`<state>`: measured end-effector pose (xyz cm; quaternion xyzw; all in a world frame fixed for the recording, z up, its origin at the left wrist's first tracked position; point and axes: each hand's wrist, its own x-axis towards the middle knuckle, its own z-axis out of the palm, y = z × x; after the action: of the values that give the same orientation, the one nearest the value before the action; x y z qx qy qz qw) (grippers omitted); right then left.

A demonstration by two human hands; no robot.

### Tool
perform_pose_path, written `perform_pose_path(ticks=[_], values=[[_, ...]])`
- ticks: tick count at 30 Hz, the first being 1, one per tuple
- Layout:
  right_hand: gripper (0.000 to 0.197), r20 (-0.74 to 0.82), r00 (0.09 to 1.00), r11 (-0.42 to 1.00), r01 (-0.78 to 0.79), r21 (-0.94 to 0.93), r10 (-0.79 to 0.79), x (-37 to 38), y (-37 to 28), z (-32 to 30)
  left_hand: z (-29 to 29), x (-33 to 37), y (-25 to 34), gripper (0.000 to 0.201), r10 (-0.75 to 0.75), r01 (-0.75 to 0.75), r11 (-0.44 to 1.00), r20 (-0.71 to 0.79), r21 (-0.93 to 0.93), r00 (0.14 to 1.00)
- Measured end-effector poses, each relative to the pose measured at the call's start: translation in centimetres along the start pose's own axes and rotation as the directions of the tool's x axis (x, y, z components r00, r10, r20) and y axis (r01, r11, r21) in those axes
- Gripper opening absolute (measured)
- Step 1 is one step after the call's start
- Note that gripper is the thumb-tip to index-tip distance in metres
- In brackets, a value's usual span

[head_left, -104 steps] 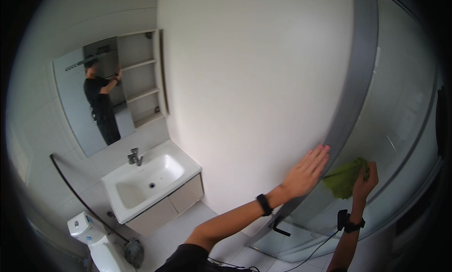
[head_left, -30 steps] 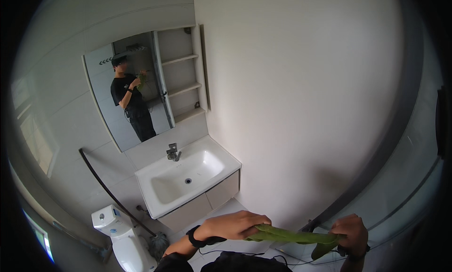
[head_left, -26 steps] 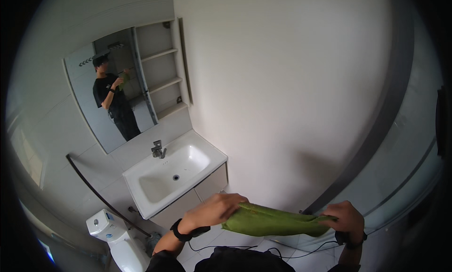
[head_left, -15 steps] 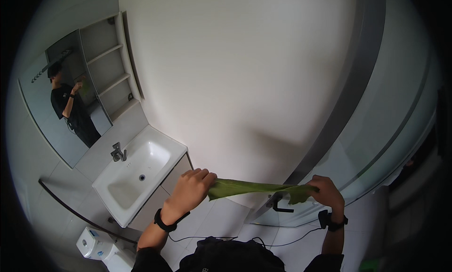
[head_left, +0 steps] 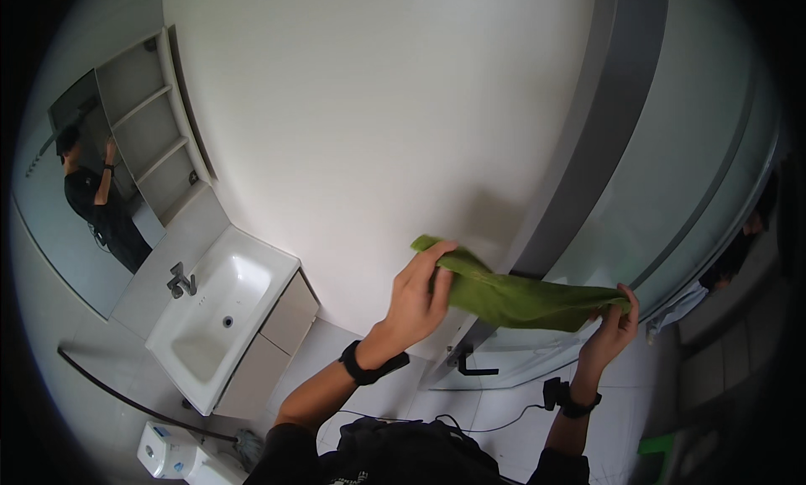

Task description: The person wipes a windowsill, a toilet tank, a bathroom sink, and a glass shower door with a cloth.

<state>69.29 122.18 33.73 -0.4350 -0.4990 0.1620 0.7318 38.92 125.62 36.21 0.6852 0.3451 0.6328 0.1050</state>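
A green cloth (head_left: 529, 304) stretches between my two hands, held up before the wall and the glass door. My left hand (head_left: 422, 293) grips its left part, and a corner of the cloth sticks out past my fingers. At the other end, my right hand (head_left: 611, 330) pinches the cloth's right edge, with part of the fingers behind the fabric. The cloth hangs partly unfolded, its lower edge loose.
A white sink (head_left: 206, 317) with a grey faucet (head_left: 180, 280) stands left, below a mirror cabinet (head_left: 92, 191). The toilet (head_left: 172, 456) is at lower left. A dark door frame (head_left: 617, 90), glass door (head_left: 688, 174) and black handle (head_left: 477, 366) are right. A cable (head_left: 504, 426) hangs between my wrists.
My left hand has moved right and up, closer to my right hand, which has shifted slightly right. The cloth, tightly stretched before, is now wider and slacker. The view has turned right.
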Motion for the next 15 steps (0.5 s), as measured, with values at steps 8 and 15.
perform_pose_path(ticks=[8,15], values=[[0.055,0.029,0.819,0.667,0.487,-0.564,-0.574,3.8,2.6,6.5,8.4,3.4,1.0,0.091,0.235,-0.228,0.966,0.051,-0.120,0.971],[0.063,0.159,0.742,0.522,0.590,-0.616,-0.652,5.9,5.3,8.1,10.3,3.7,-1.3,0.076,0.084,-0.085,0.994,-0.014,-0.062,0.996]])
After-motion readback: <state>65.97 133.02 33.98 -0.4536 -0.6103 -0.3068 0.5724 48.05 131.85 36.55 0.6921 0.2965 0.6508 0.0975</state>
